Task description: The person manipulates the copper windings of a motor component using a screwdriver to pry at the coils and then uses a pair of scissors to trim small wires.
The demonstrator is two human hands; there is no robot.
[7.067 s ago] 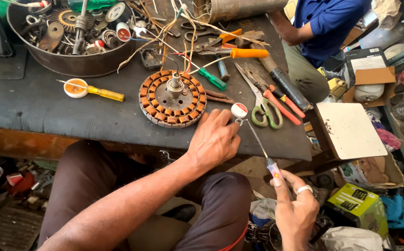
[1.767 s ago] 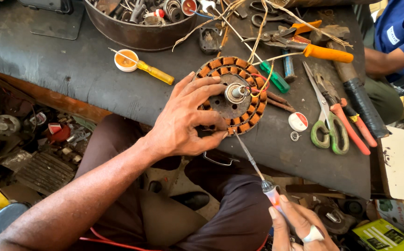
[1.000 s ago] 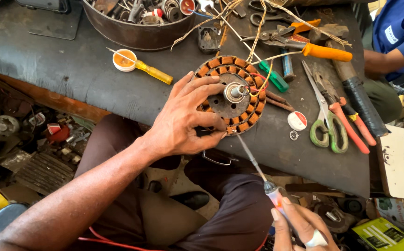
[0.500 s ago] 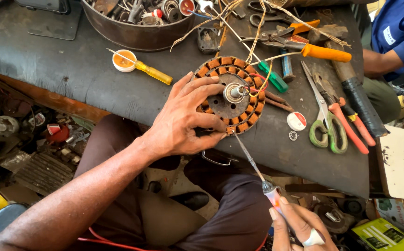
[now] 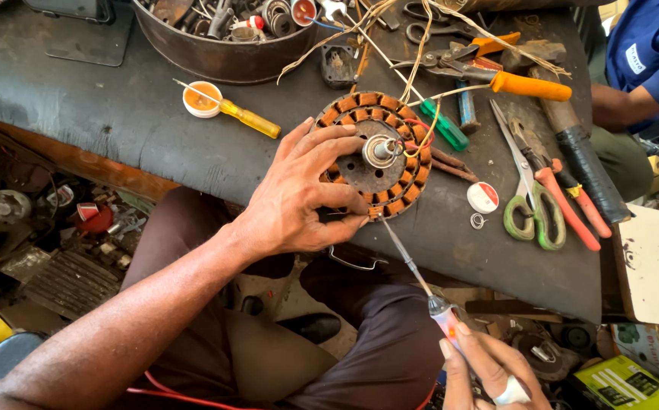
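Head view: left hand (image 5: 299,201) spread flat, fingers wide, pressing the motor stator (image 5: 379,156) (copper-wound ring) onto the workbench (image 5: 117,114) mid-frame. Right hand (image 5: 489,368) at 5 o'clock, fingers pinched narrow around a screwdriver (image 5: 413,266), tip touching the stator's 6 o'clock edge. Green-handled scissors (image 5: 530,205) at 3 o'clock; parts bowl (image 5: 223,53) at 11.
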